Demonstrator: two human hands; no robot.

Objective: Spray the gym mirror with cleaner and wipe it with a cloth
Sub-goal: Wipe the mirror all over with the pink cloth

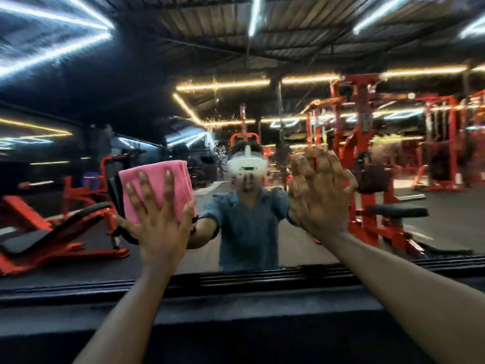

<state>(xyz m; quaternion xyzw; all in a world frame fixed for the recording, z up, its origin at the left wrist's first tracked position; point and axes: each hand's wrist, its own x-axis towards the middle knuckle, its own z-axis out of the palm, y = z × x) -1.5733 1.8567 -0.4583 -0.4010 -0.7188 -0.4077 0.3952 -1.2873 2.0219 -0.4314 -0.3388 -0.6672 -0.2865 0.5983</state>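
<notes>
The gym mirror (262, 106) fills the view ahead, speckled with spray droplets around its middle. My left hand (157, 219) presses a folded pink cloth (162, 179) flat against the glass, fingers spread straight over it. My right hand (320, 195) lies flat on the mirror to the right, fingers spread, holding nothing. No spray bottle is in view. My own reflection stands between the two hands.
A dark ribbed ledge (249, 279) runs along the mirror's bottom edge, with a dark surface below it. Reflected in the glass are red weight machines (367, 143), a red bench (60, 232) and bright strip lights.
</notes>
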